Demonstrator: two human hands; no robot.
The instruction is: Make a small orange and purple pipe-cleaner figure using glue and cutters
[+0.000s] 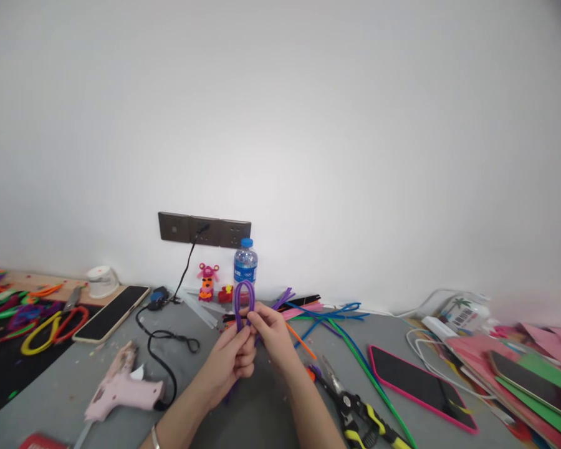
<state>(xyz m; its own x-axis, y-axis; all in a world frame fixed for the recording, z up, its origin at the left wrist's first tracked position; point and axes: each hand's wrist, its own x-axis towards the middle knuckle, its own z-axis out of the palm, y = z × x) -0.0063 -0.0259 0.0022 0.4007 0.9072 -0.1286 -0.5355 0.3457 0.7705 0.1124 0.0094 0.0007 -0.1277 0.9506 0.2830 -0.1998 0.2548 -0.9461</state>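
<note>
A purple pipe cleaner, doubled into an upright loop, rises from between my two hands above the grey table. My left hand is closed around its lower part, and a purple end shows below the fist. Close against it, my right hand pinches the same strands near the bottom of the loop. Behind the loop stands a water bottle with a blue cap. To its left sits a small pink and orange pipe-cleaner figure.
A pink glue gun with a black cord lies at left, near a phone and scissors. Yellow-and-black pliers and a pink-edged phone lie at right. Loose pipe cleaners spread along the wall beside stacked coloured sheets.
</note>
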